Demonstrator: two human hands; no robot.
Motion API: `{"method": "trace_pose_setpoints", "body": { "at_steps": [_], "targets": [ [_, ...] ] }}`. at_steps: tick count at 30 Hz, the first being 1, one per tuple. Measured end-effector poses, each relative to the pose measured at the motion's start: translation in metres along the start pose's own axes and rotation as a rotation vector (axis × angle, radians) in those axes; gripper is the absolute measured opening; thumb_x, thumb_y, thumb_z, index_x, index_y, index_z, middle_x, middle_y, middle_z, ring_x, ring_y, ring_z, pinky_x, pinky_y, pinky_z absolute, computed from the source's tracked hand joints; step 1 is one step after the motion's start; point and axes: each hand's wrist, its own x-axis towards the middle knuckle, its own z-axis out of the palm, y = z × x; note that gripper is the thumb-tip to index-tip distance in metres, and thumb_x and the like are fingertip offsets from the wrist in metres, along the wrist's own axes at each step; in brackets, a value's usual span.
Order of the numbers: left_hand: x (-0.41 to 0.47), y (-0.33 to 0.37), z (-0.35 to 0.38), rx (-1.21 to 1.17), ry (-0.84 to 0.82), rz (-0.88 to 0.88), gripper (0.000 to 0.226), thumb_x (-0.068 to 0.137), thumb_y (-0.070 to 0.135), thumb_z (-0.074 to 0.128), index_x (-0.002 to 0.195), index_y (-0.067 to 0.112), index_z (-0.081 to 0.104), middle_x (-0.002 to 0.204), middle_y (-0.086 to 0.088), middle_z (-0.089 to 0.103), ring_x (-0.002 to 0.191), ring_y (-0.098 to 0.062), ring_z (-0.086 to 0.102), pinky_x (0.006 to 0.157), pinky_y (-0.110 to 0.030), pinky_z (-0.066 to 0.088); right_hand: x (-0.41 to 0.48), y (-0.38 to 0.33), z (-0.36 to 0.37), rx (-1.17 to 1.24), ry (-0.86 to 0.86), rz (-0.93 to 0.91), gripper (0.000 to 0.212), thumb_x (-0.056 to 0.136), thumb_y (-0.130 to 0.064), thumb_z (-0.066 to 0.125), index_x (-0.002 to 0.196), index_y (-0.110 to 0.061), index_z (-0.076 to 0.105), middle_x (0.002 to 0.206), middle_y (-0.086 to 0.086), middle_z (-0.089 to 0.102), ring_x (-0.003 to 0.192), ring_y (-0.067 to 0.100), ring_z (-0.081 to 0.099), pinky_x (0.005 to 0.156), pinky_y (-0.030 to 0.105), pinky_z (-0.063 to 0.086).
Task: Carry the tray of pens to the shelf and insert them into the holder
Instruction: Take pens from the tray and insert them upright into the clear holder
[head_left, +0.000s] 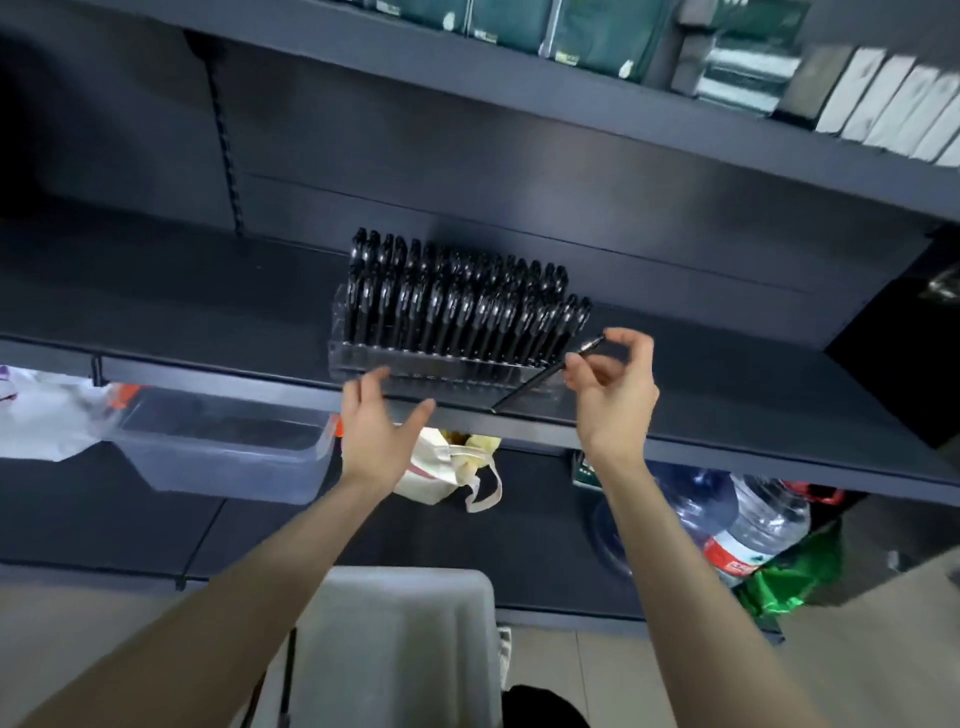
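Pinching a slim black pen (540, 380) between thumb and curled fingertips, the right grip (613, 395) hangs just beside the right end of the holder (415, 371). The pen is tilted. Its silvery metal end points up and right, and its dark shaft slants down and left across the holder's right front corner to the shelf's front edge. I cannot tell whether it touches the holder.

The holder is a clear, stepped acrylic block standing at the front edge of the matte dark shelf (182, 312), about midway along it. It is packed with rows of glossy black pens (457, 306), which stand nearly upright with rounded tops.

The left grip (374, 426) is released, with fingers straight and thumb spread. It is at the shelf's front edge, by the holder's left front corner, and contact is unclear.

Below the shelf, a translucent plastic bin (223, 452) with orange latches sits at the left. A crumpled white cloth bag (441, 473) is in the middle, and large clear water bottles (753, 519) are at the right.
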Motion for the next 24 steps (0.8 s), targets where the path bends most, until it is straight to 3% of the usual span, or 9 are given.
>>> {"method": "trace_pose_setpoints", "body": {
  "at_steps": [3,6,9,13,19,24],
  "targets": [
    [0.023,-0.004,-0.001,0.126,0.181,0.006,0.087,0.075,0.03,0.077,0.141,0.001,0.029,0.142,-0.017,0.028,0.13,-0.03,0.031,0.106,-0.039,0.032,0.027,-0.004,-0.004,-0.115,0.061,-0.102,0.03,0.088,-0.01,0.063,0.114,-0.014,0.049,0.083,0.007,0.068,0.069,0.017,0.061,0.071,0.017,0.045],
    [0.044,-0.015,-0.001,0.165,0.223,-0.042,0.103,0.071,0.036,0.08,0.146,0.002,0.017,0.15,-0.017,0.018,0.137,-0.032,0.023,0.109,-0.048,0.03,0.046,-0.005,-0.002,-0.186,0.078,-0.176,0.029,0.09,-0.01,0.061,0.116,-0.009,0.05,0.081,0.006,0.065,0.067,0.011,0.056,0.065,0.005,0.037],
    [0.059,-0.024,-0.002,0.127,0.186,-0.084,0.109,0.07,0.039,0.08,0.149,0.008,0.011,0.152,-0.012,0.019,0.138,-0.03,0.027,0.108,-0.048,0.032,0.057,-0.002,0.004,-0.226,0.062,-0.228,0.028,0.091,-0.012,0.06,0.117,-0.009,0.049,0.085,0.007,0.065,0.072,0.018,0.058,0.07,0.016,0.04],
    [0.064,-0.032,-0.002,0.061,0.163,-0.117,0.1,0.076,0.038,0.075,0.149,0.016,0.011,0.152,-0.008,0.027,0.138,-0.028,0.029,0.107,-0.047,0.034,0.064,0.006,0.012,-0.274,0.039,-0.282,0.028,0.091,-0.012,0.059,0.117,-0.007,0.05,0.087,0.009,0.065,0.073,0.021,0.059,0.074,0.029,0.046],
    [0.063,-0.038,-0.003,0.063,0.219,-0.095,0.081,0.083,0.036,0.069,0.146,0.021,0.02,0.142,-0.008,0.044,0.127,-0.03,0.044,0.098,-0.047,0.042,0.066,0.017,0.024,-0.357,-0.011,-0.393,0.025,0.091,-0.007,0.059,0.115,-0.005,0.054,0.082,0.012,0.066,0.068,0.026,0.059,0.066,0.035,0.05],
    [0.062,-0.038,-0.001,0.053,0.243,-0.099,0.079,0.082,0.036,0.069,0.145,0.022,0.024,0.139,-0.008,0.048,0.126,-0.031,0.045,0.098,-0.046,0.041,0.068,0.026,0.031,-0.499,-0.037,-0.452,0.018,0.09,-0.008,0.06,0.108,-0.005,0.06,0.072,0.015,0.068,0.06,0.037,0.058,0.061,0.044,0.052]
  ]
}}
